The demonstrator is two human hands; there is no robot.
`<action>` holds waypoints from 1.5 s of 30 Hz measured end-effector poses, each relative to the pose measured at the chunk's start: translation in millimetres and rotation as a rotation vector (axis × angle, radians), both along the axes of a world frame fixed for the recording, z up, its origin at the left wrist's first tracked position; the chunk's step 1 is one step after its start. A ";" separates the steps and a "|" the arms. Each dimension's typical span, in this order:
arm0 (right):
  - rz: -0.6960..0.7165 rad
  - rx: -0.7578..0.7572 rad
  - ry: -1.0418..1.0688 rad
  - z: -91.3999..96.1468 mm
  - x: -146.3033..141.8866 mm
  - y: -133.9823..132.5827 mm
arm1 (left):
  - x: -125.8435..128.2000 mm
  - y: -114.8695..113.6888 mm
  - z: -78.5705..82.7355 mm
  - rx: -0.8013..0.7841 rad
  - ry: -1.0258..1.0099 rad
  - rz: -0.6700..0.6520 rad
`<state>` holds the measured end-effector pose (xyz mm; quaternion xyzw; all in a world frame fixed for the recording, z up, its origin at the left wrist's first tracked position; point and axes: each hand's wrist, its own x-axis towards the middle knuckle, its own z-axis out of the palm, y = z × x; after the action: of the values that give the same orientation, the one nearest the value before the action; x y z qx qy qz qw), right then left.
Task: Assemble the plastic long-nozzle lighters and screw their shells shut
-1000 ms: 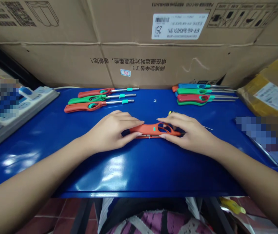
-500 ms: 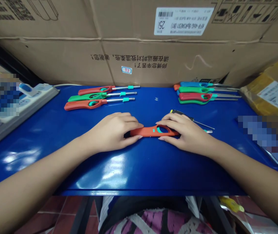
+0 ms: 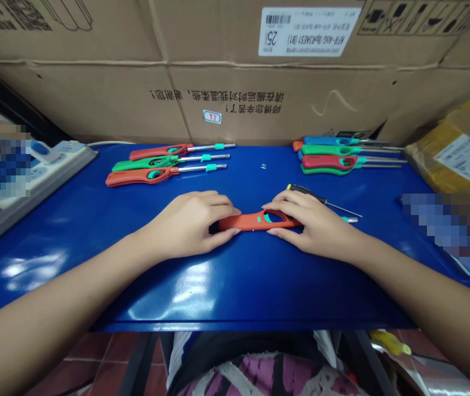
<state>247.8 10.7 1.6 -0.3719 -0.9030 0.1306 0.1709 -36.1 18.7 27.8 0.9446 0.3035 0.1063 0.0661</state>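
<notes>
An orange gas lighter (image 3: 246, 221) with a turquoise trigger lies sideways on the blue table (image 3: 260, 280), between my two hands. My left hand (image 3: 200, 223) is closed around the butt of its handle, thumb below and fingers above. Around the trigger end, my right hand (image 3: 305, 220) grips with thumb and fingers and hides the start of the metal tube. The tube's tip with a turquoise sleeve shows past my right hand. Just behind that hand lies a screwdriver (image 3: 307, 192) with a black and yellow handle, partly covered by the fingers.
Red, green and orange lighters (image 3: 140, 175) lie in a row at the back left. Several more lighters (image 3: 329, 160) are stacked at the back right. A large cardboard box (image 3: 115, 104) stands behind. A power strip (image 3: 59, 165) borders the left, a taped parcel (image 3: 462, 148) the right.
The hands and the orange lighter keep the same hold and place on the table. The whole view has shifted very slightly.
</notes>
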 end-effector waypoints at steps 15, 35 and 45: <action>-0.038 -0.045 0.088 -3.6 -4.5 -2.5 | 1.8 -6.5 -3.8 0.017 0.039 0.097; -0.032 -0.013 -0.013 -1.7 -6.1 -6.4 | 5.4 -10.1 -4.8 -0.091 -0.092 0.132; 0.035 0.087 -0.126 -1.0 -1.4 -4.3 | 6.9 -14.6 -6.9 0.189 0.150 0.043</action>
<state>246.3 6.4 0.6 -0.3558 -0.9231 0.0707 0.1275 -29.2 4.1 20.8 0.9451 0.3167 0.0649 -0.0483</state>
